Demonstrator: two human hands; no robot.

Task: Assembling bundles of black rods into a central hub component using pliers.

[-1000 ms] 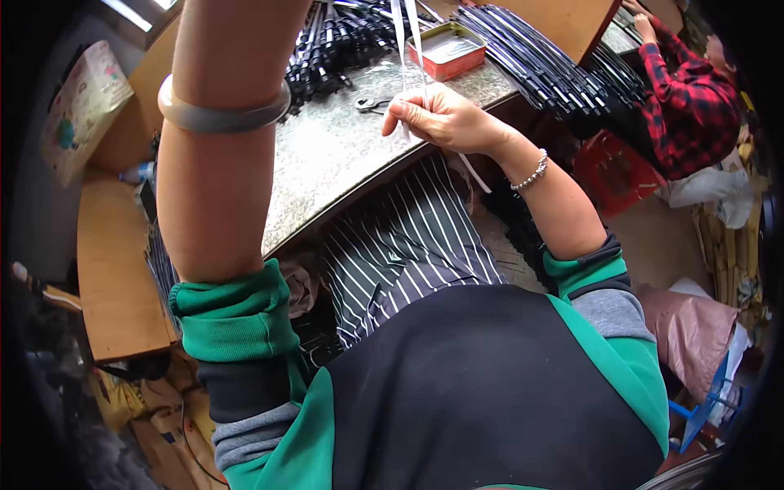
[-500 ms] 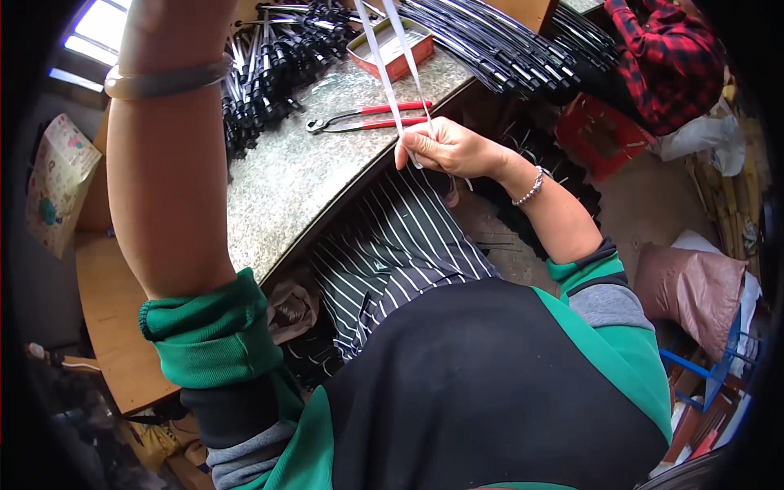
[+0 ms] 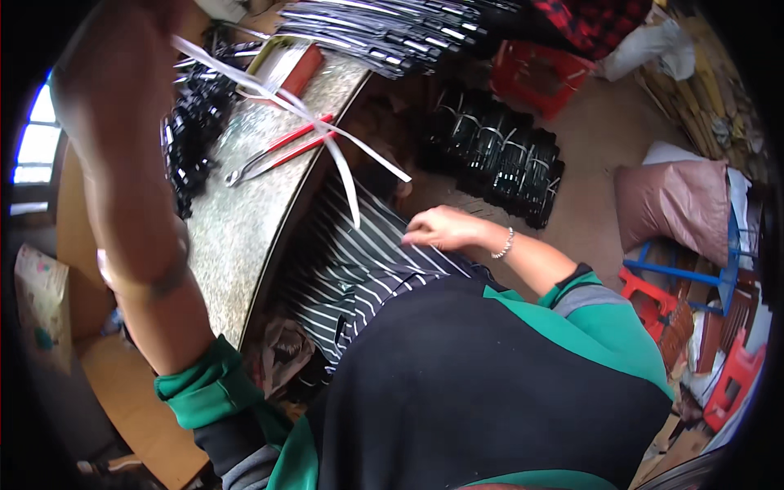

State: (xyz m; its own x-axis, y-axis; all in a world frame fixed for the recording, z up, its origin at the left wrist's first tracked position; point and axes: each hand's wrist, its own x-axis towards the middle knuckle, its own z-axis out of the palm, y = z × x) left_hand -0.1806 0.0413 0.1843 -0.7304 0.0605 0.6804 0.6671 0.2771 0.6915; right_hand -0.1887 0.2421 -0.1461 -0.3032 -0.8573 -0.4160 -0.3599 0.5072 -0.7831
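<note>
My left arm rises at the left, and my left hand (image 3: 114,49) is blurred at the top, its fingers mostly hidden. Two long white flat strips (image 3: 245,77) run down from beside that hand, so it appears closed on them. They cross over the table and their loose ends hang above its near edge. My right hand (image 3: 445,229) is over my striped apron (image 3: 384,253), fingers loosely bent and apart from the strips, with nothing visible in it. Red-handled pliers (image 3: 282,149) lie on the speckled tabletop (image 3: 224,253) beneath the strips.
An open red tin (image 3: 306,72) sits on the table beside piled black and silver rods (image 3: 384,33). More black rod pieces (image 3: 196,122) lie at the left. Tied black bundles (image 3: 498,155), a red stool (image 3: 541,75) and a pinkish sack (image 3: 674,204) are right. Someone's plaid sleeve (image 3: 592,20) shows behind.
My right hand has let go of the white strips and dropped toward my lap. The strips' ends now swing free. The view has turned, showing more of the floor at right.
</note>
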